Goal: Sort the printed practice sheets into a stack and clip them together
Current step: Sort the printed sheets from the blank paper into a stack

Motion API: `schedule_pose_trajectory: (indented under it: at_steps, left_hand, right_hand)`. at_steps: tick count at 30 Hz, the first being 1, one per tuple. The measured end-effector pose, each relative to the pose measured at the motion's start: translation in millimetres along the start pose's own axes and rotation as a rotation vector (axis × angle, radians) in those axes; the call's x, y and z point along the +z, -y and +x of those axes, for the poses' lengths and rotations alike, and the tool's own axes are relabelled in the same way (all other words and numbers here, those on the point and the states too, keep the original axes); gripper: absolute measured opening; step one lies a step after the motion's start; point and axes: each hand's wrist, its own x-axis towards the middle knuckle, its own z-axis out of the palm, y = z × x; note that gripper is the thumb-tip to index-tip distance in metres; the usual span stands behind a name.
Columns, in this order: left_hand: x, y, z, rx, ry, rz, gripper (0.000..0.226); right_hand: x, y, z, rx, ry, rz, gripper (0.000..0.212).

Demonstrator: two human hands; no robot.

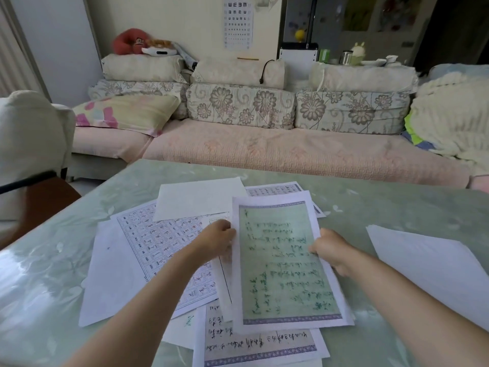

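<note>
Nearest, at the bottom edge: two bare forearms, coming in from lower left and lower right. Between them, bottom centre, a bordered sheet (254, 345) with a purple band and lines of script, lying sideways on the table (383, 207), partly covered.

Around the middle, a loose, overlapping spread of paper. Left of centre, a grid sheet (150, 242) of small boxed characters, tilted, over a plain white sheet (105, 274) reaching toward lower left. Above centre, a blank sheet (198, 197) laid across the grid sheet's top corner. At the right, apart from the pile, an angled white sheet (428, 263) running toward the lower right. Under it all, the glossy pale green table with a leaf pattern.

Across the upper half, a sofa (264, 152) with a pink cover and flowered back cushions. A flowered pillow (127, 112) at its left end, a red plush toy (127, 42) up top, an eye chart (237, 19) on the wall, a cream blanket (455, 120) heaped at the right edge.

In the centre, on top of the spread: the green sheet (283, 263), upright in the frame, with a white margin, purple-grey border and pale green field with faint, blurred script. Left hand (219, 238) with its grip pinched on the sheet's left edge; right hand (330, 250) with fingers curled, grip clamped on the right edge. No telling whether the lower edge rests on the pile or hangs just above.
</note>
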Motion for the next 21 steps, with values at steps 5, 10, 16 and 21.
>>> schedule_pose_trajectory:
  at_steps: [5,10,16,21]
  left_hand:
    - [-20.0,25.6,30.9,0.053,-0.278,0.575,0.046]
    - [-30.7,24.6,42.9,-0.027,-0.099,0.776,0.108]
    - [-36.8,21.1,55.2,-0.136,-0.097,0.451,0.074]
    - [-34.3,19.6,51.1,-0.03,-0.269,-0.005,0.009]
  right_hand:
    - [-2.4,-1.9,4.7,-0.046,-0.069,-0.118,0.024]
    - [0.6,-1.7,10.6,-0.078,-0.051,-0.142,0.024]
    - [-0.9,-5.4,20.9,-0.068,-0.049,-0.125,0.019]
    - [-4.0,-5.6,20.6,-0.05,-0.041,-0.048,0.035]
